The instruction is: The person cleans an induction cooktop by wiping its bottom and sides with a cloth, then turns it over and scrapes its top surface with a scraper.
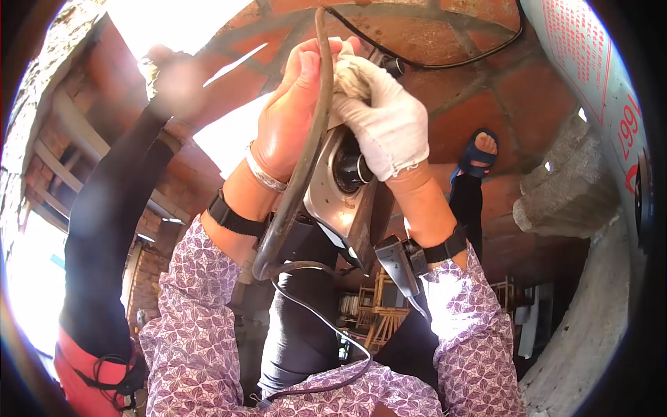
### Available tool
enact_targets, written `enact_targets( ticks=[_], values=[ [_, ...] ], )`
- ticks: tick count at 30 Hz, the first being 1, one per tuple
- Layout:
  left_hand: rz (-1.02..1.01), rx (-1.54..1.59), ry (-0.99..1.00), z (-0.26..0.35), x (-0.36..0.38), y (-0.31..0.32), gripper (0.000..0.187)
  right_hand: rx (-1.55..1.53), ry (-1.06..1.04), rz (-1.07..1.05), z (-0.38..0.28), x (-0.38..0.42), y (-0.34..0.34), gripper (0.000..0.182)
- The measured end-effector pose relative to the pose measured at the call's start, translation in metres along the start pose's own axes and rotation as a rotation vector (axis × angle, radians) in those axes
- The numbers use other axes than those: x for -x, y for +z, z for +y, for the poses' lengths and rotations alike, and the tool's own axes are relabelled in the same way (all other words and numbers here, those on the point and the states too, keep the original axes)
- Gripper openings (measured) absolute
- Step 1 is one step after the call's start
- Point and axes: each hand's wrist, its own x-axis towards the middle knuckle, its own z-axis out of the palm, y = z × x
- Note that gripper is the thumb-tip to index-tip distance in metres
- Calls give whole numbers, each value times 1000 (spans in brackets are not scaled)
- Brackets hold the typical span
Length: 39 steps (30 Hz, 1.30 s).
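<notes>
A silver metal appliance (332,201) with a round black knob (351,171) stands tilted between my forearms and looks like a gas stove. Over its far end my two hands meet. My left hand (288,121) is bare, with its fingers curled inward; what they grip is hidden. A white glove covers my right hand (392,121), closed around a crumpled beige cloth (353,78). A thick brown hose (306,167) arches in front of my left hand and wrist. A second dark knob (394,66) shows beyond the glove.
Another person's dark-clothed leg (114,201) is at left. A sandalled foot (481,151) rests on the red tile floor (445,97). A black cable (451,66) curves across the tiles. At right are a concrete block (573,187) and a pale printed sheet (580,62).
</notes>
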Motion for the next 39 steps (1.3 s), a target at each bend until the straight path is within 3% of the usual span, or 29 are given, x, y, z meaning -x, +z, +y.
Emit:
enact_targets(
  ticks=[1,4,5,6,7,8,9,11,12,13,15,16,18,21,23,25,26,27,29,31,33,34,35,37,39],
  values=[
    [24,32,-33,3,0,2,56,-13,-32,44,4,-4,1,27],
    [-8,-148,8,7,30,-7,90,-264,-16,61,7,-10,-13,23],
    [21,-257,1,9,50,-11,104,-201,-10,40,7,-9,-20,22],
    [-52,-191,-175,14,69,-10,126,-202,68,-16,-2,-4,-17,21],
    [-109,-198,-157,5,87,-15,131,-200,148,-70,-12,8,-16,19],
    [-123,-390,-222,-2,106,-23,132,62,75,-175,-14,24,-16,22],
    [-117,-508,-155,-12,115,-27,127,213,-194,-268,-20,36,-14,23],
    [24,-419,-224,2,112,-1,115,303,-434,-450,-40,33,-10,17],
    [-96,-717,-207,0,111,-9,110,456,-466,-307,-27,33,-7,15],
    [47,-555,-189,-5,112,-1,109,553,-119,-390,-4,18,-13,18],
    [103,-595,-150,-11,111,0,107,302,71,-260,18,-12,-18,21],
    [101,-642,-107,-13,111,-1,103,307,68,-260,20,-12,-20,21],
    [136,-608,-144,-14,112,3,101,648,-5,-357,22,-14,-21,25],
    [234,-549,-171,-20,112,7,90,785,-426,-449,-18,16,-6,25],
    [260,-525,-313,-20,113,9,87,735,-298,-506,-22,7,-10,23],
    [306,-596,-313,-24,117,9,88,639,-164,-444,-7,-8,-15,24],
    [329,-547,-317,-22,115,12,89,683,59,-483,1,-19,-20,21],
    [349,-498,-325,-21,115,14,89,685,58,-484,-4,-12,-18,21],
    [342,-540,-325,-15,112,15,72,742,-502,-645,-20,5,-9,17],
    [426,-550,-239,-16,107,18,63,698,-585,-696,-26,7,-3,20],
    [424,-595,-311,-6,106,30,61,745,-546,-745,-31,-5,-12,22],
    [507,-649,-259,-14,109,31,62,877,-294,-665,-17,-14,-16,21],
    [508,-652,-247,-16,107,29,62,891,-214,-660,7,-32,-26,21],
    [486,-476,-175,-16,103,29,64,726,43,-460,19,-50,-35,22],
    [514,-420,-207,-12,104,32,64,873,-176,-572,24,-46,-33,21]
  ],
)
